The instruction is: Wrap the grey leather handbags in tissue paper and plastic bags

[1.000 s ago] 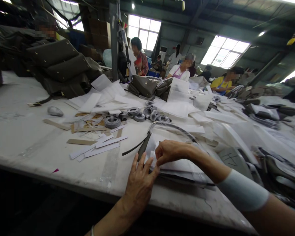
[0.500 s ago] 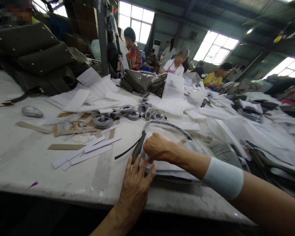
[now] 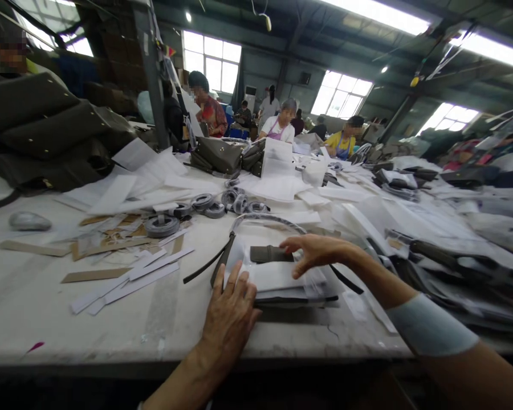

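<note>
A dark olive handbag [image 3: 273, 254] lies on the table in front of me, partly covered by white wrapping sheet [image 3: 273, 275] and clear plastic. Its wrapped handle [image 3: 267, 217] arches up at the far side, and a thin dark strap [image 3: 205, 266] sticks out to the left. My left hand [image 3: 231, 307] lies with fingers spread on the bag's near left corner. Above the bag's right part is my right hand [image 3: 310, 253], thumb and fingers apart, with nothing seen between them. Whether its fingertips touch the bag I cannot tell.
Rolled straps [image 3: 161, 226], card strips [image 3: 96, 275] and white paper strips [image 3: 143, 273] lie to the left. Dark bags [image 3: 38, 131] are piled at the far left. White sheets [image 3: 277, 185] cover the back; more bags [image 3: 448, 267] lie right. Several people work beyond the table.
My right hand has moved right from the bag's left side, its fist opening. The olive panel now shows. My left hand stays at the left corner. The view has shifted right and up.
</note>
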Motion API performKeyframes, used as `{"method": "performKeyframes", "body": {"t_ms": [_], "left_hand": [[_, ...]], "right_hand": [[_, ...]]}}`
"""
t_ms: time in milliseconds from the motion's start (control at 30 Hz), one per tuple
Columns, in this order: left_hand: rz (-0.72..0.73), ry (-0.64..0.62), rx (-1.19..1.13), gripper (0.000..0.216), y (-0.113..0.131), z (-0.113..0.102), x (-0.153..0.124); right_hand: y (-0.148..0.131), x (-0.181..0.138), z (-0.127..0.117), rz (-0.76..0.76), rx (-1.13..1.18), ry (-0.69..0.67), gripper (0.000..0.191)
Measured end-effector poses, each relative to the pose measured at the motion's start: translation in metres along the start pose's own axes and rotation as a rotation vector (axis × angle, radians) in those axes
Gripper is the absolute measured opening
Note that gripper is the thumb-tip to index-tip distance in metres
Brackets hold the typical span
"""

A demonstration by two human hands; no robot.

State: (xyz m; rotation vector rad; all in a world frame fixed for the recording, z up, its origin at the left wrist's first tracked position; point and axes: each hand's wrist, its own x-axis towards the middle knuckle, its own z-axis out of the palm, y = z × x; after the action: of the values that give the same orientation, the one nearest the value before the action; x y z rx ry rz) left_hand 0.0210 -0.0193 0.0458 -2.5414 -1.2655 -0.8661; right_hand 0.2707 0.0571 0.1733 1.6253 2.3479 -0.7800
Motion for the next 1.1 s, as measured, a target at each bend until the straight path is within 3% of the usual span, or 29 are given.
{"method": "performKeyframes", "body": {"t_ms": [133, 200, 300, 433, 600, 700, 867, 1100], "left_hand": [[0.083, -0.014, 0.010, 0.079, 0.019, 0.004, 0.032], [0.158, -0.061, -0.003, 0.094, 0.032, 0.013, 0.049], [0.194, -0.181, -0.059, 0.098, 0.051, 0.030, 0.070], [0.125, -0.275, -0.167, 0.094, 0.065, 0.043, 0.084], [0.227, -0.291, -0.192, 0.091, 0.064, 0.045, 0.081], [0.248, -0.270, -0.180, 0.078, 0.064, 0.046, 0.075], [0.319, -0.158, -0.071, 0.038, 0.068, 0.047, 0.066], [0.419, 0.022, 0.034, 0.038, 0.068, 0.052, 0.059]], "right_hand": [[0.027, -0.034, 0.022, 0.003, -0.007, 0.069, 0.119], [0.028, -0.038, 0.036, 0.008, -0.095, 0.144, 0.124], [0.024, -0.038, 0.049, 0.029, -0.192, 0.221, 0.124], [0.023, -0.039, 0.054, 0.034, -0.230, 0.210, 0.121], [0.031, -0.038, 0.070, -0.035, -0.242, 0.252, 0.107], [0.043, -0.034, 0.090, -0.117, -0.242, 0.366, 0.095], [0.068, -0.028, 0.132, -0.181, -0.322, 0.633, 0.088], [0.079, -0.039, 0.162, -0.230, -0.528, 0.869, 0.089]]}}
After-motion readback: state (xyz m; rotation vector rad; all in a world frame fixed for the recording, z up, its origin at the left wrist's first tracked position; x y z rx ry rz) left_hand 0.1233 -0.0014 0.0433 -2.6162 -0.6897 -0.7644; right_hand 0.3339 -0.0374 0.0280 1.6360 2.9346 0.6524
